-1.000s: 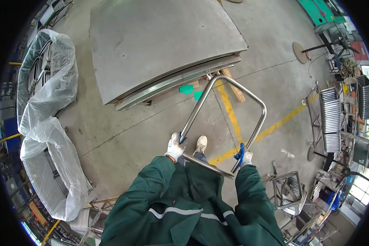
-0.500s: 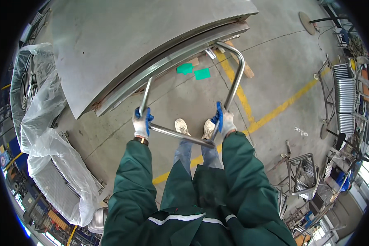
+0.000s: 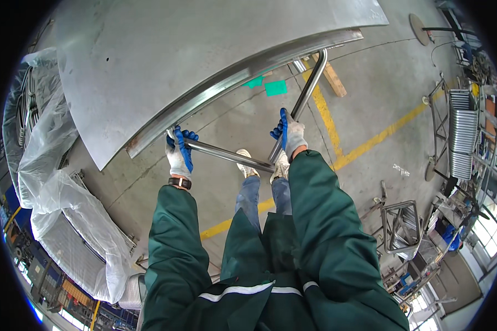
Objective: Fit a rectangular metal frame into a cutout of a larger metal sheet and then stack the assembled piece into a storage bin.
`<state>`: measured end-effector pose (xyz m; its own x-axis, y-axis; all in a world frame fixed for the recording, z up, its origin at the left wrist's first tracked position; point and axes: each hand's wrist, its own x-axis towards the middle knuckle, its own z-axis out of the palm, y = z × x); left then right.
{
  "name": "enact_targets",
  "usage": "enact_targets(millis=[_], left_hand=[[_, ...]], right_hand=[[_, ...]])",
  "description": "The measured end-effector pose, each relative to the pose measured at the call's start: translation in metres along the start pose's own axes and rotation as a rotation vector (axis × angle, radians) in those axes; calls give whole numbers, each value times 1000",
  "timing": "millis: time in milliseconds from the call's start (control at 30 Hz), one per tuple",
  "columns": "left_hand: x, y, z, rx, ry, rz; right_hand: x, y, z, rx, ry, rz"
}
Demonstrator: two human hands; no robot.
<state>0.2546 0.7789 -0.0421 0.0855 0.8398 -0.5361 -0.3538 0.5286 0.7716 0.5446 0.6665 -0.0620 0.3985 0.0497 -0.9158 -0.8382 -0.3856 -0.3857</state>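
Observation:
A bent metal tube frame [image 3: 221,151] is held out in front of me, just below the edge of a large grey metal table [image 3: 204,44]. My left hand [image 3: 179,151], in a white glove with blue coating, is closed round the frame's left corner. Farther right, my right hand [image 3: 290,134], gloved alike, grips the frame's right-hand tube, which slants up to a bend beside the table's edge beam [image 3: 243,69]. The frame's far part is hidden beneath the table.
Two green pieces [image 3: 276,88] and a wooden block [image 3: 334,80] lie on the floor near yellow lines [image 3: 364,149]. Plastic-wrapped metal parts [image 3: 66,220] stand at left. On the right are stacked tubes [image 3: 461,135] and a stack of metal frames [image 3: 401,226].
Both hands have moved forward and slightly left with the tube frame. Its far portion has slid under the table, and the table edge now hides more of it.

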Motion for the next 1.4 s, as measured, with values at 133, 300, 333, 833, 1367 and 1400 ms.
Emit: enact_targets(millis=[133,300,333,833,1367,1400], left_hand=[[2,-1,-1,-3,15,-1],[4,-16,-8,0,146,15],[4,-18,-6,-91,101,20],[-137,-207,141,134,704,68],[-135,-206,144,253,816,3],[-134,-208,144,253,813,0]], right_hand=[[2,-2,2,-21,27,-25],[2,-6,-1,-91,2,-2],[-3,-11,-8,-138,-113,-49],[-58,88,88,-1534,-798,-851],[-65,97,85,-1477,-714,-496],[-62,97,86,-1477,-709,-496]])
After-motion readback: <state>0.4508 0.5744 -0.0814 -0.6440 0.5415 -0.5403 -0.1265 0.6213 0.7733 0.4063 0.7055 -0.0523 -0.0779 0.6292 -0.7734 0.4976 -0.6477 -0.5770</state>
